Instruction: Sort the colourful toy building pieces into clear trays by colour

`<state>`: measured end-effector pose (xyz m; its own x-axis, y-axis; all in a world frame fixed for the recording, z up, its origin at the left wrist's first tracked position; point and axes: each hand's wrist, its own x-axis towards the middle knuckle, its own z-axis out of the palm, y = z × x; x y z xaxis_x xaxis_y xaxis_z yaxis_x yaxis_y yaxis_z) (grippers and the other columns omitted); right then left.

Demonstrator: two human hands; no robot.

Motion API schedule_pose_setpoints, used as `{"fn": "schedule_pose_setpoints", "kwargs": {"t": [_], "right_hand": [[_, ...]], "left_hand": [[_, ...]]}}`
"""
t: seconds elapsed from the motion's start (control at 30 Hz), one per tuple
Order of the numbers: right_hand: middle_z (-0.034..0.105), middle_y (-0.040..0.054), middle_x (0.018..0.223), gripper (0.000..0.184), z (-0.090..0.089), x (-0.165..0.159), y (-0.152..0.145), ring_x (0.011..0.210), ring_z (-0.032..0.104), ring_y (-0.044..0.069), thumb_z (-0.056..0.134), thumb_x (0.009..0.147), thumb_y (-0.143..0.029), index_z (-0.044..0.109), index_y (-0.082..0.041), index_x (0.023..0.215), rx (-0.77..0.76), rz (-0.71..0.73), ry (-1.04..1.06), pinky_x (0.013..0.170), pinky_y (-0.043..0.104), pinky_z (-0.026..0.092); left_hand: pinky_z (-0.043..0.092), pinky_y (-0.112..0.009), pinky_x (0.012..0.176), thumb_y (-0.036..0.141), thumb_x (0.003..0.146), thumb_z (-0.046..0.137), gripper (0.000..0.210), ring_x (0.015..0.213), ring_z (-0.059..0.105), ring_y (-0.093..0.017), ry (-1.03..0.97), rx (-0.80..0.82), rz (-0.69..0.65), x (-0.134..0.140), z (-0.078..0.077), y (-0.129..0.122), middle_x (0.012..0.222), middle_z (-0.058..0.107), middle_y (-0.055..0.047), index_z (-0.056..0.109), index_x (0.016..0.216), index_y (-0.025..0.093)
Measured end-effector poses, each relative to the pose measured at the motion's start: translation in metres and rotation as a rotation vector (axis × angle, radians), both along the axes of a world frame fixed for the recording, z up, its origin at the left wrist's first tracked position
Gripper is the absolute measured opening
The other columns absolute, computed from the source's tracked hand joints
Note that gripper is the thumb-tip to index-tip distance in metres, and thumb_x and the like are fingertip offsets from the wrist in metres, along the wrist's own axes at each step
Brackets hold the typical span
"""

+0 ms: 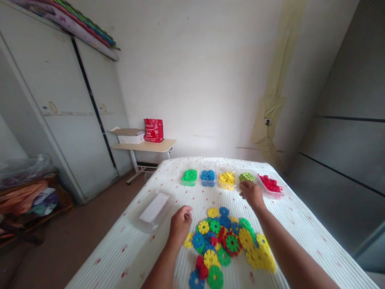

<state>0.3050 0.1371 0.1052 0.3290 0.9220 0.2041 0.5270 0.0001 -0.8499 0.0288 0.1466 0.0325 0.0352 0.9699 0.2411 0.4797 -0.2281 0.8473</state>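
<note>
My right hand (252, 193) is at the near edge of a clear box of light green pieces (246, 176), fingers bent down and closed; whatever they may hold is hidden. Left of the loose pile, my left hand (180, 220) hovers with its fingers curled in, and no piece shows in it. Between my forearms lies a mixed heap of notched plastic disc pieces (215, 226) in yellow, blue, green and red. Further boxes hold green pieces (190, 176), blue pieces (208, 176), yellow pieces (227, 179) and red pieces (270, 184).
On the left of the cloth-covered table (120, 241) lies a clear plastic lid or tray (153, 210) with a pale rectangle. Behind it, a small desk (150, 146) carries a red bag (153, 130) and a white box (131, 137). Cabinets (81, 100) stand at the left.
</note>
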Motion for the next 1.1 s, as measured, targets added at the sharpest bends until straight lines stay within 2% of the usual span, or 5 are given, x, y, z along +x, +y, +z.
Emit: {"fn": "schedule_pose_setpoints", "kwargs": {"t": [0.17, 0.4, 0.6, 0.73, 1.1], "right_hand": [[0.063, 0.0016, 0.065, 0.030, -0.045, 0.038, -0.034, 0.053, 0.056, 0.015, 0.047, 0.077, -0.042, 0.064, -0.017, 0.080, 0.010, -0.140, -0.178, 0.054, 0.027, 0.043], [0.069, 0.0053, 0.073, 0.036, -0.066, 0.095, -0.070, 0.066, 0.062, 0.022, 0.045, 0.068, -0.048, 0.064, -0.019, 0.078, -0.071, -0.288, -0.277, 0.061, 0.031, 0.046], [0.065, 0.0114, 0.104, 0.050, -0.068, 0.078, -0.087, 0.091, 0.061, 0.024, 0.044, 0.075, -0.054, 0.061, -0.017, 0.104, -0.052, -0.011, -0.321, 0.077, 0.033, 0.049], [0.044, 0.0101, 0.134, 0.072, -0.073, 0.062, -0.119, 0.122, 0.040, 0.030, 0.058, 0.068, -0.054, 0.042, -0.025, 0.132, 0.020, 0.348, -0.618, 0.098, 0.045, 0.035], [0.041, 0.0108, 0.137, 0.062, -0.075, 0.034, -0.127, 0.125, 0.035, 0.029, 0.050, 0.078, -0.052, 0.039, -0.027, 0.133, 0.082, 0.436, -0.807, 0.102, 0.051, 0.026]], "left_hand": [[0.045, -0.024, 0.073, 0.012, 0.067, 0.046, 0.020, 0.078, 0.060, -0.015, -0.026, -0.027, -0.057, -0.001, -0.004, 0.000, 0.078, 0.067, -0.002, 0.062, 0.077, 0.017], [0.047, -0.024, 0.068, 0.016, 0.066, 0.053, 0.017, 0.074, 0.061, -0.016, -0.030, -0.120, -0.222, -0.019, 0.009, -0.013, 0.076, 0.066, -0.003, 0.065, 0.078, 0.015], [0.039, -0.040, 0.096, 0.036, 0.060, 0.071, 0.073, 0.119, 0.044, -0.028, -0.008, -0.184, -0.547, -0.039, 0.021, -0.054, 0.133, 0.046, -0.009, 0.045, 0.128, 0.026], [0.013, -0.055, 0.106, 0.043, 0.039, 0.081, 0.111, 0.134, 0.012, -0.037, 0.379, -0.091, -0.596, -0.032, 0.012, -0.080, 0.149, 0.014, -0.006, 0.028, 0.136, 0.035], [0.008, -0.061, 0.103, 0.050, 0.069, 0.061, 0.070, 0.133, 0.017, -0.036, 0.613, 0.145, -0.570, 0.022, 0.001, -0.085, 0.148, 0.020, -0.005, 0.033, 0.132, 0.040]]}}
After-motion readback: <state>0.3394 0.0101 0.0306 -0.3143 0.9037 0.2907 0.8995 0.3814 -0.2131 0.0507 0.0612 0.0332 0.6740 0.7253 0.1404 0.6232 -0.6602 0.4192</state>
